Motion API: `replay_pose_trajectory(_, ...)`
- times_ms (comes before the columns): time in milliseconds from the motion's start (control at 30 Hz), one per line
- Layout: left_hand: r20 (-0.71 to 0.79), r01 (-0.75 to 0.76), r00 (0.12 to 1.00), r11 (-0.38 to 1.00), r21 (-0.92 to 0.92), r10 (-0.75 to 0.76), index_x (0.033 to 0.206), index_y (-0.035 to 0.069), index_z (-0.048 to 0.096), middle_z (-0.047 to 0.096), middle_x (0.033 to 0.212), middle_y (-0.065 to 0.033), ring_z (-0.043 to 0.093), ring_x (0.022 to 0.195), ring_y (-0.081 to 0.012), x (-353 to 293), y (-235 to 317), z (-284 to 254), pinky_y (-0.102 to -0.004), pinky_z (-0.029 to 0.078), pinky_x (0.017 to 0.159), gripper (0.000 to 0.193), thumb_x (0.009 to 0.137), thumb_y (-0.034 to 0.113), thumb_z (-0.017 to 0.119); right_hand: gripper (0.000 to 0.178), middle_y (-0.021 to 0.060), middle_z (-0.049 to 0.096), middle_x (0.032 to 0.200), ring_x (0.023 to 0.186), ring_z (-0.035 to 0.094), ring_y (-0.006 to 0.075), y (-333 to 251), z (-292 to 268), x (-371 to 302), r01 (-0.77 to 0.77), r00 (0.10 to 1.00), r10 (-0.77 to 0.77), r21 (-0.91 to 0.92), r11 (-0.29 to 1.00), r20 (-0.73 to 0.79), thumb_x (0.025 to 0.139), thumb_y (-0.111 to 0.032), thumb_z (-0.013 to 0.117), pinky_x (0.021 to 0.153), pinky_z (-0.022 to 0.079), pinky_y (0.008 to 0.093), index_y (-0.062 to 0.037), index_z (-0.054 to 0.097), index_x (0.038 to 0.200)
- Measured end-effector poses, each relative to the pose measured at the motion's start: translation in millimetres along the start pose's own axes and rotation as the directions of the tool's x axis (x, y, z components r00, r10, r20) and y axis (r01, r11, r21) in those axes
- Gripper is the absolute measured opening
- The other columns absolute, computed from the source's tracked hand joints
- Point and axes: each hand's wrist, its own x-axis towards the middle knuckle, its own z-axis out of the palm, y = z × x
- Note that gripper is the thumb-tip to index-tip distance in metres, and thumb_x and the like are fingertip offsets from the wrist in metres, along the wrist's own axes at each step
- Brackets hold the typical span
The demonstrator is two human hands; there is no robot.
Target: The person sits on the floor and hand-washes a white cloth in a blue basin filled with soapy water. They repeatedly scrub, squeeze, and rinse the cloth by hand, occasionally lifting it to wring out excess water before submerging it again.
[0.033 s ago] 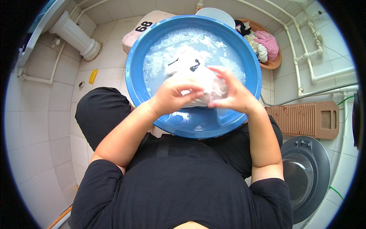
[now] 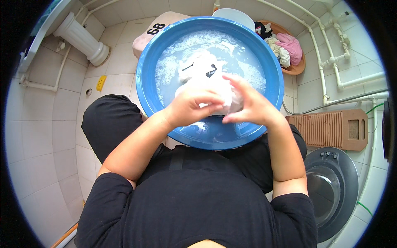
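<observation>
A white wet garment (image 2: 203, 68) with a small black print lies bunched in a large blue basin (image 2: 144, 78) of sudsy water. Over the basin's near side, my left hand (image 2: 192, 106) pinches a fold of the cloth between thumb and fingers. My right hand (image 2: 253, 101) curves round the right end of the same bunch, thumb low and index finger high. The two hands are close together, and their fingers hide part of the cloth between them. Slight motion blur softens the fingertips.
Behind the basin are a pale pink covered item (image 2: 144, 40) and a white round lid or basin (image 2: 235, 17). An orange tub (image 2: 301, 66) of clothes stands far right. A brown washboard (image 2: 331, 130) and a grey basin (image 2: 349, 182) lie near right. White pipes (image 2: 318, 45) line the wall.
My right hand has shifted slightly left and down, nearer to my left hand. The left hand has moved a little to the right. The garment stays in both hands.
</observation>
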Motion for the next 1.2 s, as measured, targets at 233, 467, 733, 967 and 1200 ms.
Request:
replay_pose_trajectory(233, -0.319, 0.274, 0.926, 0.941, 0.200, -0.202, 0.098, 0.002, 0.062, 0.063, 0.091, -0.0122, 0.060, 0.087, -0.0215, -2, -33, 0, -0.0298, 0.046, 0.077, 0.025, 0.075, 0.014, 0.063, 0.022, 0.0054, 0.061, 0.092, 0.085, 0.058, 0.0149, 30, -3, 1, -0.295, 0.933, 0.360, 0.562, 0.773, -0.007, 0.083, -0.012, 0.051, 0.074, 0.045, 0.0267, -0.0013, 0.058, 0.101)
replay_pose_trajectory(467, -0.073, 0.844, 0.533, 0.536, -0.034, -0.843, 0.118, -0.004, 0.047, 0.057, 0.108, -0.0198, 0.056, 0.098, -0.0240, -19, -88, -8, -0.0316, 0.043, 0.085, 0.068, 0.065, 0.031, 0.072, 0.030, 0.0060, 0.060, 0.096, 0.084, 0.058, 0.0142, 55, -21, -4, -0.291, 0.880, 0.475, 0.751, 0.593, -0.033, 0.084, -0.021, 0.054, 0.075, 0.045, 0.0249, -0.0005, 0.053, 0.106)
replay_pose_trajectory(733, -0.162, 0.384, 0.747, 0.618, -0.687, -0.644, 0.103, 0.001, 0.050, 0.057, 0.099, -0.0081, 0.055, 0.090, -0.0139, 8, -8, -7, -0.0267, 0.044, 0.083, 0.032, 0.075, 0.007, 0.063, 0.040, 0.0143, 0.062, 0.085, 0.082, 0.061, 0.0243, 57, 7, 5, -0.318, 0.926, 0.298, -0.049, 0.947, -0.233, 0.080, -0.037, 0.056, 0.075, 0.046, 0.0319, -0.0042, 0.060, 0.103)
replay_pose_trajectory(967, 0.507, 0.329, 0.770, 0.922, 0.204, -0.387, 0.096, 0.004, 0.059, 0.060, 0.089, -0.0087, 0.057, 0.083, -0.0145, 3, 36, 13, -0.0283, 0.045, 0.072, 0.029, 0.075, 0.022, 0.068, 0.034, 0.0006, 0.056, 0.068, 0.056, 0.048, 0.0062, 58, 23, 27, -0.622, 0.781, 0.513, 0.512, 0.593, 0.356, 0.079, -0.026, 0.060, 0.047, 0.037, 0.0208, 0.0012, 0.061, 0.099)
replay_pose_trajectory(1200, -0.250, 0.592, 0.787, 0.805, 0.047, -0.564, 0.085, 0.000, 0.061, 0.063, 0.084, -0.0138, 0.060, 0.071, -0.0220, -9, -38, -17, -0.0330, 0.047, 0.064, 0.025, 0.078, 0.024, 0.061, 0.023, 0.0016, 0.059, 0.087, 0.083, 0.054, 0.0111, 32, 38, 23, -0.231, 0.958, 0.133, 0.413, 0.881, 0.254, 0.076, -0.019, 0.064, 0.075, 0.043, 0.0245, -0.0068, 0.064, 0.096)
